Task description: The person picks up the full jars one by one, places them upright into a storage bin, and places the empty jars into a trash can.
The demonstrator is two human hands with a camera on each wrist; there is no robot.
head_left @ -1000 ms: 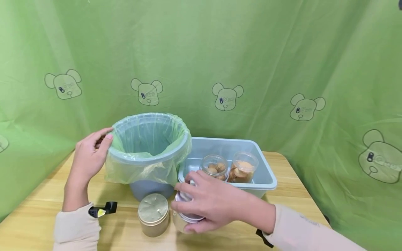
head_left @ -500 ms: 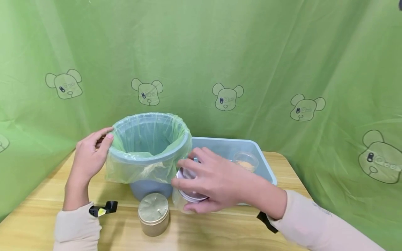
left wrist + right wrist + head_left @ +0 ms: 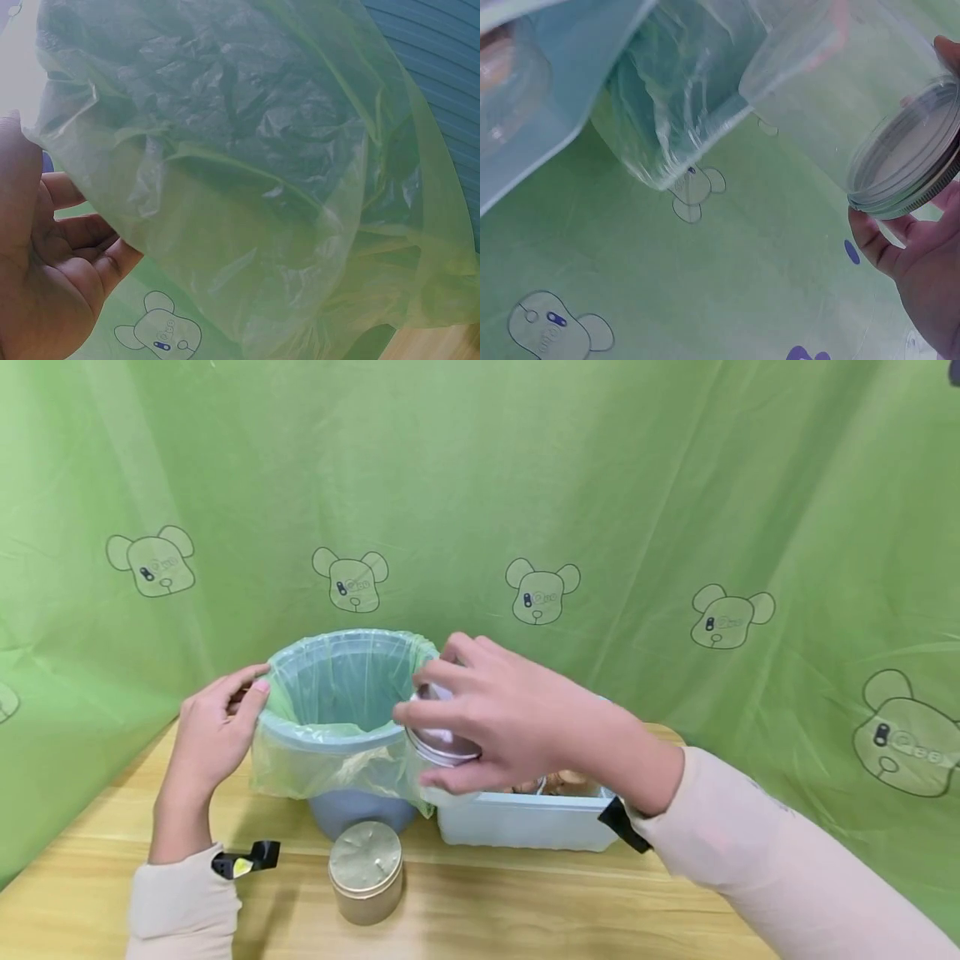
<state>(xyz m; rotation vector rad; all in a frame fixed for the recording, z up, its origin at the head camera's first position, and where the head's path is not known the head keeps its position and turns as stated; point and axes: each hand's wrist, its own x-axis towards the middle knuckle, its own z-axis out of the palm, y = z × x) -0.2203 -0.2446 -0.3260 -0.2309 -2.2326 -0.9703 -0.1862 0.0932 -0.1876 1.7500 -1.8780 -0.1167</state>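
My left hand point(image 3: 217, 727) holds the left side of a blue trash bin point(image 3: 363, 817), thumb and fingers at its rim. A thin green bag point(image 3: 247, 172) lines the bin and hangs over the outside. Beside the bin's right rim, my right hand point(image 3: 502, 710) grips a jar by its silver screw lid point(image 3: 442, 745) from above. In the right wrist view the clear plastic body of the jar point(image 3: 810, 97) shows no contents, and the fingers curl round the lid. A second jar with a dull gold top point(image 3: 367, 860) stands upright in front of the bin.
A light blue tub point(image 3: 525, 822) stands right of the bin, partly hidden by my right forearm. Brownish food in clear jars point(image 3: 572, 783) shows inside it. All rest on a wooden table point(image 3: 540, 910), with a green curtain point(image 3: 637, 485) around behind.
My right hand has lifted the clear jar off the table, up and away from me, to beside the bin's right rim. My left hand and the gold-topped jar stay in place.
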